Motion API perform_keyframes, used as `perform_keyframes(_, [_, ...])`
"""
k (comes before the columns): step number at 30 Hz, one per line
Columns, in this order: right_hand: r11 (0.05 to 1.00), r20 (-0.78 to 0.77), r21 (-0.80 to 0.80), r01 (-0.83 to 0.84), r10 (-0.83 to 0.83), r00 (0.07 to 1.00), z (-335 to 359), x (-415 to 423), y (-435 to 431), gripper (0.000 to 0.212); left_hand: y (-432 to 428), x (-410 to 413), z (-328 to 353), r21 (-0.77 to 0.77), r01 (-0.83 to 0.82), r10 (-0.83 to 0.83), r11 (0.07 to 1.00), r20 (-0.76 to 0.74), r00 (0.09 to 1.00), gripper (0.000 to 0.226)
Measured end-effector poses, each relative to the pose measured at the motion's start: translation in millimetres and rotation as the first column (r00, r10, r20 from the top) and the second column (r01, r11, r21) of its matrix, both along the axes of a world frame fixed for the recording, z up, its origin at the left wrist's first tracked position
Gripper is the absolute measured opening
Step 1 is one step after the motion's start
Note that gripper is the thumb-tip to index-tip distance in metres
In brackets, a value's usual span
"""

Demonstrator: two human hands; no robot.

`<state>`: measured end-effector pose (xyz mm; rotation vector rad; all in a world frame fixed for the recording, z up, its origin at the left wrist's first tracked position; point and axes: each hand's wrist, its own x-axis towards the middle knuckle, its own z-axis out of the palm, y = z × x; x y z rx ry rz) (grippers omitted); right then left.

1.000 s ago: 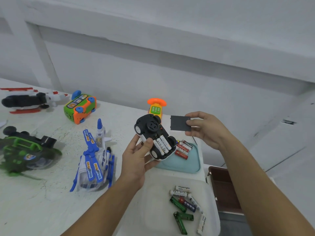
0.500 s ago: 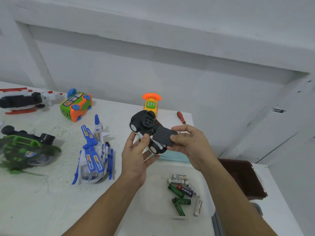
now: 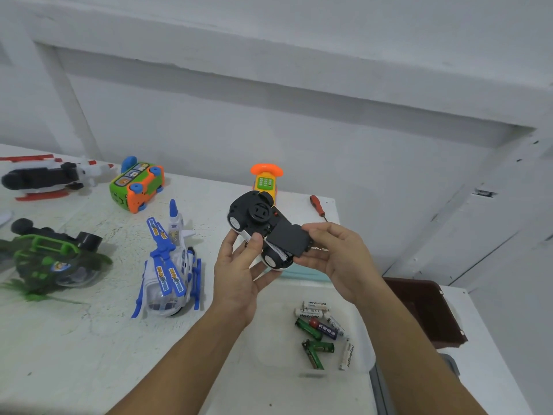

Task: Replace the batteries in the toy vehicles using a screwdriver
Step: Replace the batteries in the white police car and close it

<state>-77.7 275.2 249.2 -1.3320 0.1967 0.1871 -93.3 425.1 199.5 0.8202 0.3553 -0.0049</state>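
Note:
My left hand [image 3: 239,274] grips a black and white toy car [image 3: 254,218], held upside down above the table with its wheels up. My right hand [image 3: 338,259] pinches the black battery cover [image 3: 288,238] and holds it flat over the car's battery bay, hiding the cells inside. A red-handled screwdriver [image 3: 317,206] lies on the table behind the car, untouched. Several loose batteries [image 3: 321,330] lie in a clear tray [image 3: 269,339] below my hands.
A blue and white toy helicopter [image 3: 169,265] sits left of my hands. A green helicopter [image 3: 51,259], a green-orange toy bus [image 3: 137,184], a black-white-red aircraft [image 3: 45,178] and an orange toy phone [image 3: 266,179] stand around. A teal tray [image 3: 302,275] and a brown bin [image 3: 428,313] are at right.
My right hand brought the black cover from the air at right down onto the car's open battery bay, covering the batteries. The left hand kept its hold on the car.

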Motion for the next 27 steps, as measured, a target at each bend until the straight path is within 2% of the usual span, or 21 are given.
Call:
perform_keyframes(11, [0.995,-0.001,-0.035,-0.098,0.098,0.995,5.1,-1.1,-10.5,0.018,2.0,-0.1,-1.8,0.022,0.034,-0.034,0.999,0.003,0.999,0.047])
perform_keyframes(14, [0.983,0.004,-0.114,-0.144,0.145,0.989,13.4,2.9,-15.6,0.025,4.2,1.2,-2.4,0.044,0.063,-0.063,0.997,0.010,0.998,0.043])
perform_keyframes(19, [0.947,0.051,-0.282,-0.154,0.175,0.983,34.0,18.3,-21.9,0.022,7.2,3.0,-3.2,0.075,0.134,-0.136,0.988,0.018,0.991,0.039])
perform_keyframes(23, [0.886,0.081,-0.425,-0.186,0.242,0.967,47.8,33.1,-25.6,0.023,8.7,4.2,-4.0,0.088,0.168,-0.170,0.982,0.014,0.985,0.040])
perform_keyframes(27, [0.850,0.086,-0.481,-0.212,0.287,0.954,56.8,42.8,-26.0,0.023,9.0,5.9,-3.2,0.106,0.191,-0.193,0.976,0.014,0.981,0.044])
